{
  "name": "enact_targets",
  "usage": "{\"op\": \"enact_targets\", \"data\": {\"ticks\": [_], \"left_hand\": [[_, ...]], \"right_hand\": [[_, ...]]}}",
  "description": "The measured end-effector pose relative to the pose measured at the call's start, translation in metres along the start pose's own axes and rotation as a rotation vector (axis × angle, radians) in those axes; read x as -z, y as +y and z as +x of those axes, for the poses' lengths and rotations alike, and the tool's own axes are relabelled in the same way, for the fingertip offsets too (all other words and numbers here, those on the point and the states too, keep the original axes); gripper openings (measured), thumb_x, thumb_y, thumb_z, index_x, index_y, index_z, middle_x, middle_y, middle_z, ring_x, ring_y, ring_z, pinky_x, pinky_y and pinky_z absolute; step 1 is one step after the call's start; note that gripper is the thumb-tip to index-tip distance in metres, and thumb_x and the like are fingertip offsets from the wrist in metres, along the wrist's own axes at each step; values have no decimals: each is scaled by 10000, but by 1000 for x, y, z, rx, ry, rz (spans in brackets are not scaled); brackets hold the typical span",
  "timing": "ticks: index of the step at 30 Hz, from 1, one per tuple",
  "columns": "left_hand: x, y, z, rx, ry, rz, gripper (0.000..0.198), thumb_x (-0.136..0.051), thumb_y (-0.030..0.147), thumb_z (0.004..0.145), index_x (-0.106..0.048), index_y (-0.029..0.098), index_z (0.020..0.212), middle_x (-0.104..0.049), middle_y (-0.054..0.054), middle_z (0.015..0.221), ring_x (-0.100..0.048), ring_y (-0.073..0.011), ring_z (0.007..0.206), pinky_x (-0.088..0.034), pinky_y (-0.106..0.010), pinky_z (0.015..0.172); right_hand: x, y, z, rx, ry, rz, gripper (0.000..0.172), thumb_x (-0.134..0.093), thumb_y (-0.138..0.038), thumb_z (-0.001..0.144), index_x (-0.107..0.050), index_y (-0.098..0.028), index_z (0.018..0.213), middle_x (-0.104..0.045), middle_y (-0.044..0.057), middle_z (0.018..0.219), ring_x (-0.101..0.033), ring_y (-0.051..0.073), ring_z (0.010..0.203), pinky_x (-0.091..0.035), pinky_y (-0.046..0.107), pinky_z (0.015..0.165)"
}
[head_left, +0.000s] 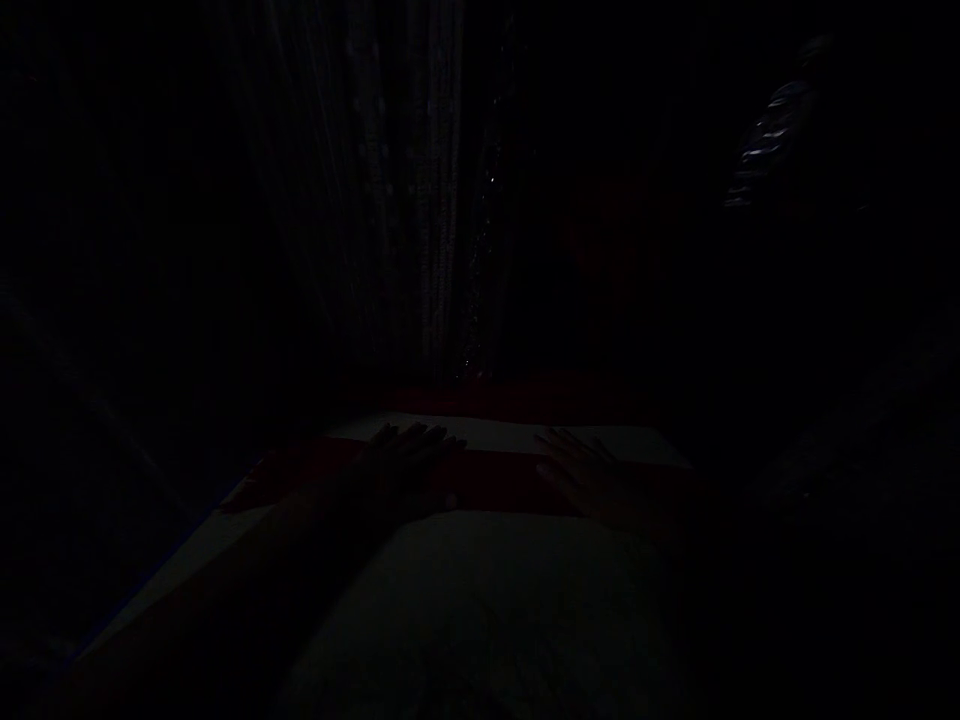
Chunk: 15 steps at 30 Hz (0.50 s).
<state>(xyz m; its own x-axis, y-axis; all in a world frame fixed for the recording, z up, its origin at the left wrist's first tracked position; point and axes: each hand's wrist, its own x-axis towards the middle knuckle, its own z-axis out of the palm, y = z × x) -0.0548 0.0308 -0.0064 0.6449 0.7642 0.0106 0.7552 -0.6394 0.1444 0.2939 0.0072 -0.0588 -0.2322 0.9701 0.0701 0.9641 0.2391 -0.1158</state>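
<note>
The view is very dark. My left hand (pixel 405 465) lies flat with its fingers spread, over a red band (pixel 499 482) that runs across a pale cloth-like surface (pixel 480 570). Its fingertips reach toward a pale strip (pixel 502 435) farther off. To the right, my right hand (pixel 585 475) rests in the same way, fingers apart, across the red band and the pale strip. Neither hand grips anything that I can make out. The wrist of my right hand fades into shadow.
Past the far edge hangs a streaked, curtain-like sheet (pixel 435 200), dimly lit. Something shiny and crinkled (pixel 769 140) glints at the upper right. A thin blue edge (pixel 157 570) borders the surface on the left. Darkness hides the rest.
</note>
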Motion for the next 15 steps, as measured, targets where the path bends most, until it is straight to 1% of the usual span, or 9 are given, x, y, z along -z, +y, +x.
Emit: {"op": "enact_targets", "data": {"ticks": [4,6,8,11,13,15], "left_hand": [[7,7,0,29,-18,-26,842,-388,860,924,-286,414,1631,-218,-10,1717,-178,-338,1593,-98,-621,1266],[10,13,1,41,-1,-21,780,-349,839,953,-326,424,1614,-258,-2,1708,-190,-330,1592,-93,-641,1259],[10,17,3,32,41,6,671,-282,770,1015,-343,448,1600,-289,22,1699,-195,-320,1592,-87,-662,1250],[6,21,6,17,79,37,603,-254,700,1057,-320,459,1605,-274,33,1705,-181,-318,1595,-93,-676,1243],[2,21,7,35,64,20,626,-269,710,1050,-317,439,1612,-256,13,1712,-178,-320,1595,-107,-670,1244],[0,20,7,53,39,5,653,-270,724,1042,-319,418,1617,-246,-1,1715,-177,-321,1596,-117,-662,1247]], "right_hand": [[1,-4,-1,15,4,-14,705,-151,-679,1045,-286,-329,1642,-194,-28,1688,-169,239,1590,-176,639,1271],[3,-4,-2,41,8,-39,690,-138,-647,1051,-289,-326,1641,-191,-24,1689,-177,240,1588,-201,635,1265],[4,0,-2,54,22,-68,674,-138,-630,1050,-297,-339,1637,-198,-29,1687,-192,244,1584,-211,639,1259],[4,13,-4,-27,79,-85,681,-156,-667,1033,-298,-375,1632,-180,-40,1691,-208,284,1577,-227,684,1232],[0,25,-7,-59,102,-98,677,-154,-663,1029,-322,-383,1623,-162,-31,1696,-200,316,1576,-233,716,1209],[-6,38,-11,-42,91,-119,650,-145,-622,1036,-366,-389,1602,-157,-23,1698,-189,333,1577,-232,744,1186]]}}
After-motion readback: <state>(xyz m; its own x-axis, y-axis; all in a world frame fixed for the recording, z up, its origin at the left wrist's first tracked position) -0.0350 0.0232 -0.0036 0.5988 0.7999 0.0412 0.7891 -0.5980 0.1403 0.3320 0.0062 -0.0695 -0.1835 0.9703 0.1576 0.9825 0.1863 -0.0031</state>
